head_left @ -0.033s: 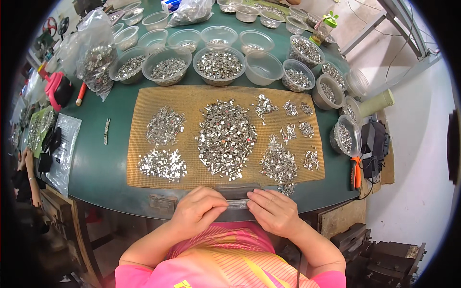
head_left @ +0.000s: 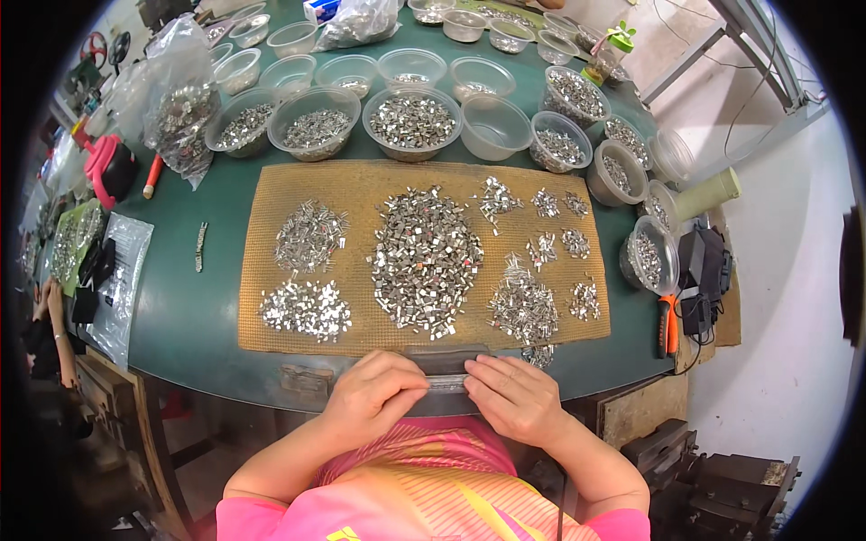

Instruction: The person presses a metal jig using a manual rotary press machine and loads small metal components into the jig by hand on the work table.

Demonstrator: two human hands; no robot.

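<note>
Fingers closed up at both ends of a silvery strip (head_left: 446, 384), which sits at the bench (head_left: 185, 307)'s near edge, right along a dark bar (head_left: 448, 361). Left hand (head_left: 372, 398) looks like a proper thumb-and-forefinger pinch. Right hand (head_left: 518, 397) has its fingers bunched together over the other end, but the thumb's hidden, so can't tell if it's gripping or just pressing.

Biggest risk imo: the strip is so close to that edge that one slip and it could drop into the lap. Uneven pressure from the two sides might also twist it. And watch the right knuckles: a small metal pile (head_left: 538, 355) straddles the near edge of the mat (head_left: 271, 191), just beyond them, so a careless nudge could scatter pieces.

Pose-wise, elbows are bent and flared, forearms angle inward, backs of the hands up, fingertips facing each other with a short gap between.
</note>
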